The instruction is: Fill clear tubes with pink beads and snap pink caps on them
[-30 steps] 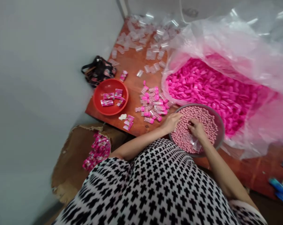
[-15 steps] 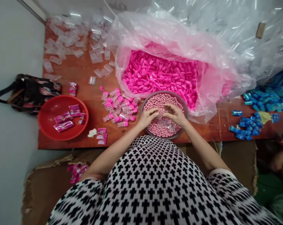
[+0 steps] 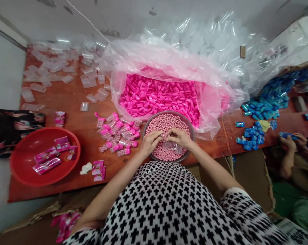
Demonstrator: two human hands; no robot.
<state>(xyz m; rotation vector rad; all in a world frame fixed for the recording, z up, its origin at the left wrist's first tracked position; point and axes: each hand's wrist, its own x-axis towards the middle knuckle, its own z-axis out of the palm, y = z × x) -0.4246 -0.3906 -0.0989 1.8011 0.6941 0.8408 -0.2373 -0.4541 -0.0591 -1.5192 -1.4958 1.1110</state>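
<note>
A grey bowl [image 3: 192, 131] full of small pink balls [image 3: 166, 122] sits at the table's front edge. Above it, my left hand [image 3: 151, 141] has its thumb and fingers pinched together. My right hand [image 3: 179, 137] meets it from the other side, fingers also curled in. Between the fingertips is a small clear container [image 3: 164, 135], mostly hidden and hard to tell from the balls behind. More clear containers [image 3: 177, 148] lie on the balls below my right hand. To the left is a pile of filled containers with pink caps [image 3: 118, 132].
An open plastic bag [image 3: 210, 98] of pink caps [image 3: 159, 95] stands behind the bowl. Empty clear containers [image 3: 88, 81] lie back left. A red basin [image 3: 21, 156] holds pink packets [image 3: 46, 154]. Blue wrapped pieces [image 3: 253, 136] lie right, near another person's hands [image 3: 289, 146].
The view has shifted, so the table sits lower and further left. My hands have drawn closer together over the bowl. The other person's hands with a blue piece now show at right.
</note>
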